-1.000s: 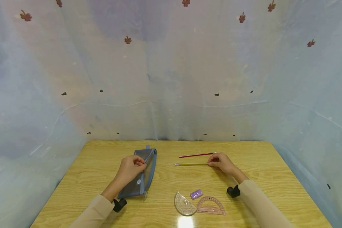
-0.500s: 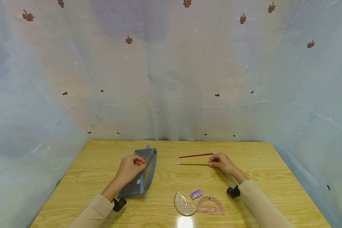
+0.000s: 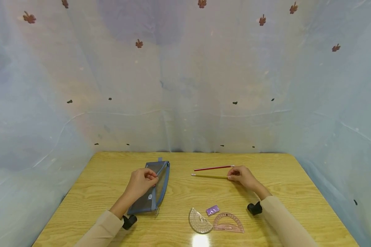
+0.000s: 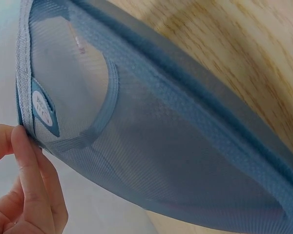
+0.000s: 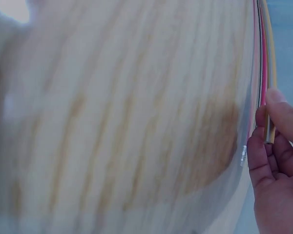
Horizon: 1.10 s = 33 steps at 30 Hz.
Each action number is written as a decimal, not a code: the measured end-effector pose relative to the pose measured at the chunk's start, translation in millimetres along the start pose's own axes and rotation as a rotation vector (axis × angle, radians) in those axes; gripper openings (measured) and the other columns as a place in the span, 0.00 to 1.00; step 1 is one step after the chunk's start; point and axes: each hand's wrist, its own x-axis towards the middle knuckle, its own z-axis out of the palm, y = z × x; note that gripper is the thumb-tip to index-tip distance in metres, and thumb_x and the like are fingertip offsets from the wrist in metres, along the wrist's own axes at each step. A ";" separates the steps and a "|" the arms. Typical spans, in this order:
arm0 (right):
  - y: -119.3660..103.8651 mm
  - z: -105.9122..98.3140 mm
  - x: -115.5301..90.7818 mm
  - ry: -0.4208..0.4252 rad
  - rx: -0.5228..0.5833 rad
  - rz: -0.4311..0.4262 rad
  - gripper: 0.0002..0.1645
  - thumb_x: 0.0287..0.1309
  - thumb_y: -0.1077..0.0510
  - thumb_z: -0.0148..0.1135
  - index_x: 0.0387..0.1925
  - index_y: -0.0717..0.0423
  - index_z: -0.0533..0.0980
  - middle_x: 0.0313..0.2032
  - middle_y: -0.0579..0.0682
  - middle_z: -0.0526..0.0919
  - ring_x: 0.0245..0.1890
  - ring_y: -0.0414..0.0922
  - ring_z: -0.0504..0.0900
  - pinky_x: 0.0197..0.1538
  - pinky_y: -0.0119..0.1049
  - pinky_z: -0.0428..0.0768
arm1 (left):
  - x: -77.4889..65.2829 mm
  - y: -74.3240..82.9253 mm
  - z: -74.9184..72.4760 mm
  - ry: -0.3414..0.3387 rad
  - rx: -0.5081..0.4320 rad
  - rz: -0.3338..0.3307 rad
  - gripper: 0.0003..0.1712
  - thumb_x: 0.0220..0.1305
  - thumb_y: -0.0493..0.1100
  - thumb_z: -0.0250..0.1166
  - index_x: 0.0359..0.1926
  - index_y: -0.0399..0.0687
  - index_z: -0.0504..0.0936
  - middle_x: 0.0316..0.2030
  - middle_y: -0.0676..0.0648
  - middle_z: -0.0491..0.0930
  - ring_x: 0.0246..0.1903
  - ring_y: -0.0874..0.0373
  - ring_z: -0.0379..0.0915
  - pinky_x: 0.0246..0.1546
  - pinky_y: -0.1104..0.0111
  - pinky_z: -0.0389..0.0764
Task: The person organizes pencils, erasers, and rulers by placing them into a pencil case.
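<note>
My left hand (image 3: 142, 182) pinches the top edge of a blue mesh pencil case (image 3: 142, 202), whose zipped mouth gapes toward the right. In the left wrist view the fingertips grip the rim beside a small round label (image 4: 41, 107). At the right, my right hand (image 3: 243, 177) holds a yellow pencil (image 3: 208, 176) by one end between thumb and fingers; its white-tipped end points left. Just behind it a red pencil (image 3: 211, 168) lies on the table, also showing in the right wrist view alongside the held one.
Near the front middle lie a clear protractor (image 3: 199, 222), a purple-wrapped eraser (image 3: 212, 210) and a pink protractor (image 3: 228, 227). The wooden table (image 3: 179, 195) ends at a pale curtain (image 3: 185, 103) behind and on both sides.
The yellow pencil's left end has risen slightly and the pencil has shifted a little right with my right hand. My left hand keeps its grip on the pencil case.
</note>
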 end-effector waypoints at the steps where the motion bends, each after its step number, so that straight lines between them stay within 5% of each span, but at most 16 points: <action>1: 0.0 -0.4 0.3 -0.001 0.005 0.008 0.04 0.65 0.66 0.63 0.36 0.64 0.82 0.34 0.53 0.82 0.32 0.44 0.77 0.35 0.33 0.78 | 0.1 -0.2 0.0 0.001 0.000 0.000 0.03 0.59 0.31 0.71 0.32 0.40 0.84 0.24 0.51 0.80 0.22 0.59 0.80 0.22 0.70 0.82; 22: -4.0 -4.8 -1.1 0.005 0.051 0.066 0.05 0.65 0.65 0.63 0.38 0.64 0.83 0.36 0.51 0.83 0.35 0.45 0.80 0.38 0.34 0.81 | 1.9 5.0 -0.9 -0.001 -0.010 0.012 0.03 0.59 0.31 0.71 0.32 0.39 0.84 0.24 0.50 0.80 0.22 0.59 0.80 0.22 0.71 0.82; 33: -9.6 2.0 0.4 0.022 0.040 0.005 0.05 0.65 0.64 0.64 0.36 0.64 0.83 0.35 0.53 0.83 0.33 0.43 0.79 0.36 0.34 0.80 | -1.4 0.1 -0.5 0.008 -0.004 0.007 0.03 0.59 0.31 0.71 0.31 0.40 0.85 0.23 0.50 0.80 0.21 0.59 0.79 0.22 0.71 0.82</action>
